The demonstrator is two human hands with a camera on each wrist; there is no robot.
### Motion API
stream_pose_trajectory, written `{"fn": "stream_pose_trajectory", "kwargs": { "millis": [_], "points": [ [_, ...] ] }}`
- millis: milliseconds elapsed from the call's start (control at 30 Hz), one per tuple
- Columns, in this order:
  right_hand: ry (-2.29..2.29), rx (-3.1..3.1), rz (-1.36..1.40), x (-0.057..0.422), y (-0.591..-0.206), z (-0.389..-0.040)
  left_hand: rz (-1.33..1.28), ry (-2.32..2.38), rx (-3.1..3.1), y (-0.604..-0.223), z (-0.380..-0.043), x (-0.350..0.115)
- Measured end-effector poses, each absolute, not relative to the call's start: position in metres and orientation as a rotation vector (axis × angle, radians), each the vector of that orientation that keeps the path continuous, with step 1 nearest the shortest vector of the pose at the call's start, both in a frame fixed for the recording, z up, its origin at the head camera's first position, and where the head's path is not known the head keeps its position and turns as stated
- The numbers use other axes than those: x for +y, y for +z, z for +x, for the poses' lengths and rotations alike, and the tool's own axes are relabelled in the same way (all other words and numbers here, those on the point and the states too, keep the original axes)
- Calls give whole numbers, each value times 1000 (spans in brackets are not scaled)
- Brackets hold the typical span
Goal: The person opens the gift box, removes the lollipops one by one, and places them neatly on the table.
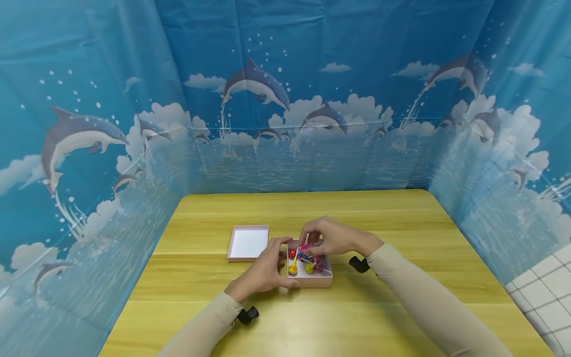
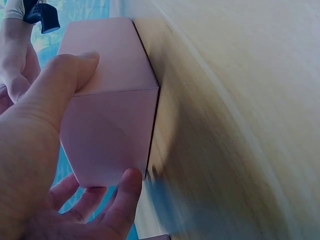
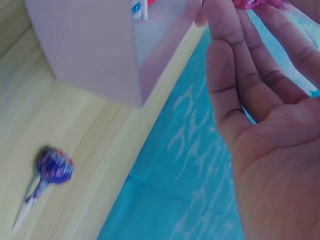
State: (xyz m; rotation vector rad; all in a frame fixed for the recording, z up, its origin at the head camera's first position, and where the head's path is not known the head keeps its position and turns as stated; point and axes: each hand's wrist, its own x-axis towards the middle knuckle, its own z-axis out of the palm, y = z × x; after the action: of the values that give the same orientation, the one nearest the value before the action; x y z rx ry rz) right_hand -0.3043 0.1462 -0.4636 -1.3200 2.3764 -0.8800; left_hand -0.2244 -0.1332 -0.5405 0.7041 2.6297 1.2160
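Observation:
A pink box (image 1: 312,281) with a white inside sits on the table, holding several wrapped lollipops. My left hand (image 1: 266,270) grips its left end, thumb on the front wall and fingers round toward the back, as the box (image 2: 112,120) shows in the left wrist view. Over the box, my right hand (image 1: 332,237) pinches a pink-wrapped lollipop (image 3: 248,4) with its fingertips. A yellow lollipop (image 1: 292,269) with its stick up leans at the box's left; another yellow one (image 1: 309,268) lies near the front. My right palm (image 3: 282,145) faces its wrist camera.
A blue-purple lollipop (image 3: 55,166) lies on the table outside the box, in the right wrist view. The white-lined lid (image 1: 249,243) rests left of the box. A dolphin-print curtain (image 1: 285,163) stands behind the wooden table (image 1: 357,317).

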Motion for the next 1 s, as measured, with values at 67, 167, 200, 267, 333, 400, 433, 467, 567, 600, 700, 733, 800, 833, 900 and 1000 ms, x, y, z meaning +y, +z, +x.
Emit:
{"fn": "stream_pose_trajectory", "kwargs": {
  "millis": [67, 167, 200, 267, 333, 400, 433, 467, 567, 600, 700, 733, 800, 833, 900, 1000],
  "points": [
    [-913, 2383, -1310, 152, -464, -306, 699, 1217, 2625, -541, -224, -134],
    [-938, 2414, -1298, 161, -464, -308, 689, 1211, 2623, -541, -225, -134],
    [-944, 2433, -1296, 164, -464, -309, 686, 1211, 2625, -541, -225, -133],
    [-951, 2471, -1289, 169, -464, -310, 681, 1212, 2630, -541, -226, -133],
    [-962, 2496, -1275, 175, -465, -311, 680, 1211, 2631, -541, -226, -133],
    [-979, 2508, -1247, 179, -466, -313, 674, 1209, 2634, -541, -226, -133],
    [-989, 2509, -1237, 181, -467, -314, 671, 1210, 2632, -541, -226, -133],
    [-1001, 2508, -1223, 183, -468, -315, 668, 1209, 2631, -541, -226, -133],
    [-1028, 2525, -1184, 190, -473, -316, 664, 1210, 2629, -542, -225, -133],
    [-1034, 2532, -1180, 193, -474, -317, 664, 1211, 2628, -542, -225, -133],
    [-1036, 2561, -1166, 199, -478, -318, 662, 1201, 2632, -543, -224, -134],
    [-1036, 2572, -1160, 201, -479, -318, 663, 1198, 2635, -543, -224, -134],
    [-1030, 2599, -1151, 205, -481, -319, 663, 1196, 2639, -543, -224, -134],
    [-1025, 2613, -1139, 206, -481, -320, 665, 1194, 2642, -543, -224, -134],
    [-1020, 2632, -1121, 209, -482, -321, 667, 1198, 2645, -543, -225, -134],
    [-1028, 2634, -1092, 212, -482, -322, 667, 1204, 2647, -542, -226, -135]
  ]
}}
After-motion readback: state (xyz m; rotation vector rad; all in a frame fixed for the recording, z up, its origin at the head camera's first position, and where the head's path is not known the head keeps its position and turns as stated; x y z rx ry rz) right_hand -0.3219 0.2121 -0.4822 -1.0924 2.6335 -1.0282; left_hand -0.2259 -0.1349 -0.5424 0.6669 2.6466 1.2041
